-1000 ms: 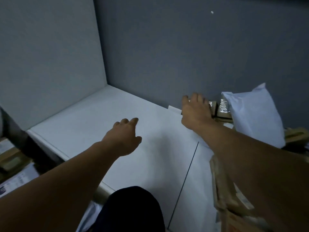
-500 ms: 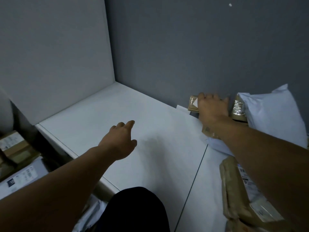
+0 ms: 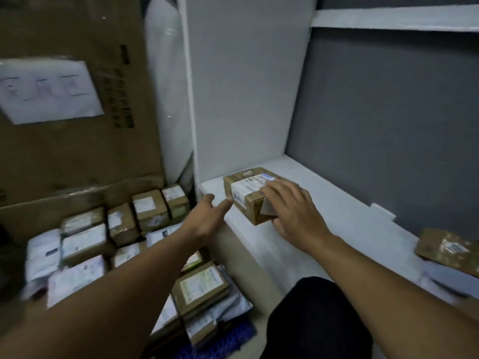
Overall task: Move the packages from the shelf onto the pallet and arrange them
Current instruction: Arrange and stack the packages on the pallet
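Note:
A brown cardboard box (image 3: 246,194) with a white label sits on the white shelf (image 3: 339,211), close to its front left corner. My right hand (image 3: 293,213) grips the box's near right corner, fingers over the top and thumb against the near side. My left hand (image 3: 207,218) is open, its fingertips just at the box's left face. Below and left of the shelf, several labelled brown and white packages (image 3: 147,211) lie packed together on a blue pallet (image 3: 228,338).
Another flat brown package (image 3: 448,250) lies at the shelf's right edge over white mailers. A tall cardboard sheet (image 3: 77,125) with a paper note stands behind the pallet. A white upright panel (image 3: 233,86) bounds the shelf's left side. My dark-clad knee (image 3: 316,320) is low in view.
My right hand has brought the brown box from the back wall to the shelf's front left corner. The view has swung left, revealing the pallet. My left hand has closed in on the box.

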